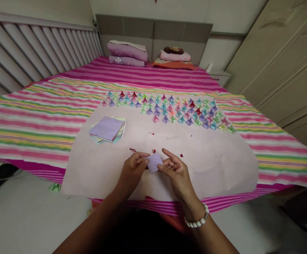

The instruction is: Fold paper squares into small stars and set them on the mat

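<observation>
My left hand [133, 168] and my right hand [175, 170] pinch a small folded lilac paper [154, 162] between them, just above a large pale pink sheet [216, 158] spread on the bed. The left fingers grip its left edge and the right thumb and fingers grip its right edge, with the right index finger stretched out. A stack of coloured square papers [108, 129], lilac on top, lies to the upper left of my hands. Several small folded paper shapes [169, 107] in many colours lie in rows at the sheet's far side.
The bed carries a striped pink, yellow and green cover [37, 116]. Pillows [127, 53] and folded cloth lie at the headboard. A slatted rail [37, 46] runs along the left and a wardrobe [282, 60] stands at the right. Tiny red scraps [132, 150] dot the sheet.
</observation>
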The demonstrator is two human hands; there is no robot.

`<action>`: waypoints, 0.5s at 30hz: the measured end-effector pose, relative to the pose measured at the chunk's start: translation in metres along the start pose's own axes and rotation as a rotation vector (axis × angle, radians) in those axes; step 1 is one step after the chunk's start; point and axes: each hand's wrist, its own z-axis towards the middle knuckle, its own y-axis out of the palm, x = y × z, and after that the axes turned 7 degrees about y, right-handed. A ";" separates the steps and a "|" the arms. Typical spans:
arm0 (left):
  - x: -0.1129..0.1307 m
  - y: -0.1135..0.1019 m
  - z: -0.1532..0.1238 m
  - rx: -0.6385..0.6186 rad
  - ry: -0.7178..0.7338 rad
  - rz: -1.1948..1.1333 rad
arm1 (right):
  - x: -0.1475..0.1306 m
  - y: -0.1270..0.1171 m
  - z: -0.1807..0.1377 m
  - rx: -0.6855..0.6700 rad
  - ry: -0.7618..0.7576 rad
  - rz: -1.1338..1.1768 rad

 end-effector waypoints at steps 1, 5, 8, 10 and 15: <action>0.000 0.002 0.000 0.020 0.013 -0.004 | 0.002 -0.001 0.001 0.012 -0.003 0.015; -0.002 0.009 0.000 -0.020 -0.053 -0.145 | 0.006 -0.002 0.005 0.085 -0.055 0.074; -0.008 0.012 -0.001 -0.053 -0.141 -0.254 | 0.006 -0.002 0.004 0.102 -0.072 0.071; -0.011 0.010 0.000 -0.018 -0.201 -0.346 | 0.005 -0.002 0.002 0.064 -0.065 0.071; -0.005 -0.002 0.003 -0.107 -0.354 -0.470 | -0.001 -0.007 0.000 -0.146 -0.070 0.118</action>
